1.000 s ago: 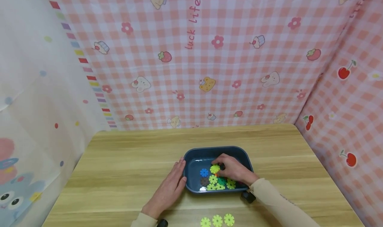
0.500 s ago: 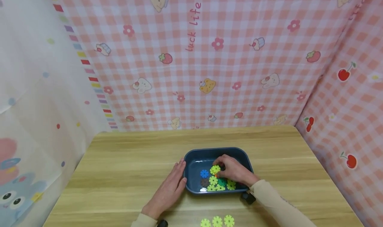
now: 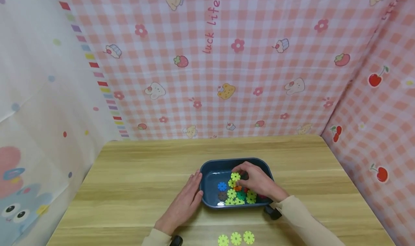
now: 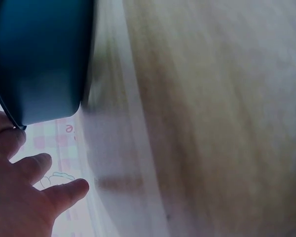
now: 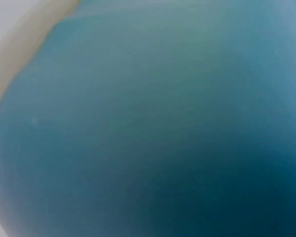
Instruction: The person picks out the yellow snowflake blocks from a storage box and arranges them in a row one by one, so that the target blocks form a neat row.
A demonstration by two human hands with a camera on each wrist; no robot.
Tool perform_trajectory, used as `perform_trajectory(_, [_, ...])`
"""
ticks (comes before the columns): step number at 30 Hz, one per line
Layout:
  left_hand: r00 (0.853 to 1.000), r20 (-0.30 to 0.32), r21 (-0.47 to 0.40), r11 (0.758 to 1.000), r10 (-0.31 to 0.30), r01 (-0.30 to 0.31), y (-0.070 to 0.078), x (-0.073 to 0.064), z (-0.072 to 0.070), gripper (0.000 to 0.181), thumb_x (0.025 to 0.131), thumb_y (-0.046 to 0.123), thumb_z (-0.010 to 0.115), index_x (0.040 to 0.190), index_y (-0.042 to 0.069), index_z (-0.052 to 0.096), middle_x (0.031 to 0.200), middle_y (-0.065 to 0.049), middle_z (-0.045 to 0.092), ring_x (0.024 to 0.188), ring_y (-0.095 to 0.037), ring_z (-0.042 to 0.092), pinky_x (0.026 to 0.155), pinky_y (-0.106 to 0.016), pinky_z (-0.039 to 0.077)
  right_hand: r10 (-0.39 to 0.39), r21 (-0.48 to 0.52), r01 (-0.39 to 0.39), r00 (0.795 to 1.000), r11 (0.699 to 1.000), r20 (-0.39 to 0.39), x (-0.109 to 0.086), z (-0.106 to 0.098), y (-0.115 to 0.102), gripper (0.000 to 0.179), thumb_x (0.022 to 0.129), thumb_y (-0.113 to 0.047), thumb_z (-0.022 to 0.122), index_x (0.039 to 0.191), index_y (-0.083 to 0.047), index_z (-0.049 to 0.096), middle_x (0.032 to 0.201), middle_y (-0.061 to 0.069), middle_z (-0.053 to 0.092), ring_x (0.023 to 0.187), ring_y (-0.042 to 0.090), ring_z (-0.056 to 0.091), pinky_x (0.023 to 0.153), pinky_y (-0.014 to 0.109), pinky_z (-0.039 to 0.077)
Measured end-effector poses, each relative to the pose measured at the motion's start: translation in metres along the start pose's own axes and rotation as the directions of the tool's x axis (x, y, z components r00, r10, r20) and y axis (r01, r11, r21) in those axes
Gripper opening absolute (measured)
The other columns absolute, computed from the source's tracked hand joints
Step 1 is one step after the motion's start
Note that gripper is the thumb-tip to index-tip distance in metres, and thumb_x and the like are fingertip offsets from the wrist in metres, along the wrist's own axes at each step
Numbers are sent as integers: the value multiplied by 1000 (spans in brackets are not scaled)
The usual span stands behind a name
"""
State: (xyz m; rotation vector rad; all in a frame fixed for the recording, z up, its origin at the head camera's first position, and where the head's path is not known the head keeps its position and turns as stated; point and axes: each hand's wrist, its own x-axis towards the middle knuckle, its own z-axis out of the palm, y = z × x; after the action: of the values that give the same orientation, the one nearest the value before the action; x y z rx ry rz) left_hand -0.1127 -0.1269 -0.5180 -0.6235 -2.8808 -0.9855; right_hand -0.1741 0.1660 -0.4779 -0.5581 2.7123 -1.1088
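Observation:
A dark blue tray [image 3: 212,165] holds several notched plastic discs: yellow-green ones [image 3: 231,193], a blue one [image 3: 222,186], a brown one [image 3: 222,196], a green one [image 3: 241,195] and an orange one [image 3: 237,188]. Inside it my right hand [image 3: 256,179] pinches a yellow-green disc [image 3: 235,176] between thumb and fingers, above another yellow-green disc. My left hand [image 3: 183,202] lies along the tray's left side with straight fingers touching the rim. In the left wrist view, its fingers [image 4: 66,195] spread near the tray's outer wall [image 4: 44,64]. The blurred tray wall [image 5: 138,123] fills the right wrist view.
Three yellow-green discs [image 3: 236,238] lie in a row on the wooden table [image 3: 146,174] in front of the tray. A pink checked cloth [image 3: 194,76] hangs behind the table, with more cloth at both sides.
My right hand has risen slightly with the yellow-green disc, moving a little right and showing another yellow-green disc and the orange one beneath. The left hand stays at the tray's side.

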Motion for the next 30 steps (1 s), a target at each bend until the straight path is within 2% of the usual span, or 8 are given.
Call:
perform_trajectory(4, [1000, 11, 7, 1000, -6, 6, 0, 0, 0, 58, 111, 24, 47, 162, 3, 31, 170, -10, 25, 155, -34, 25, 125, -51, 27, -47, 7, 47, 999, 999, -23, -6, -4, -2, 31, 92, -15, 80, 122, -17, 73, 116, -6, 63, 103, 18, 59, 82, 31, 56])
perform_trajectory(10, [1000, 2, 18, 1000, 5, -5, 0, 1, -1, 58, 111, 24, 48, 162, 2, 32, 170, -10, 25, 155, -34, 26, 124, -51, 27, -132, 4, 132, 989, 991, -62, -16, -10, -6, 32, 93, -16, 79, 124, -16, 72, 117, -6, 64, 107, 22, 61, 87, 46, 58])
perform_trajectory(12, [1000, -4, 16, 1000, 10, -10, 0, 1, -1, 57, 110, 23, 48, 161, 1, 32, 169, -11, 26, 154, -35, 26, 124, -52, 28, -136, 11, 137, 988, 991, -72, -19, -12, -8, 32, 93, -15, 79, 124, -16, 72, 118, -5, 64, 108, 24, 61, 89, 49, 57])
perform_trajectory(23, [1000, -10, -5, 1000, 8, -8, 0, 0, 0, 57, 110, 21, 49, 161, 1, 32, 170, -11, 26, 154, -36, 27, 124, -52, 27, -158, 64, 166, 981, 984, -113, -37, -19, -17, 34, 91, -15, 81, 124, -17, 72, 119, -4, 63, 107, 23, 63, 90, 39, 59])
perform_trajectory(27, [1000, -10, -15, 1000, 11, -12, 0, 0, 0, 58, 110, 21, 49, 161, 1, 32, 170, -11, 25, 154, -37, 27, 124, -51, 27, -140, 81, 150, 982, 985, -125, -47, -20, -19, 34, 90, -13, 82, 123, -14, 72, 118, -3, 63, 103, 18, 64, 88, 37, 61])
perform_trajectory(30, [1000, -11, -19, 1000, 12, -12, -1, 0, 0, 58, 110, 21, 49, 161, 1, 31, 170, -10, 25, 154, -37, 27, 124, -51, 27, -122, 90, 135, 984, 987, -133, -53, -21, -20, 34, 90, -12, 82, 122, -14, 73, 118, -3, 63, 102, 21, 65, 88, 39, 61])
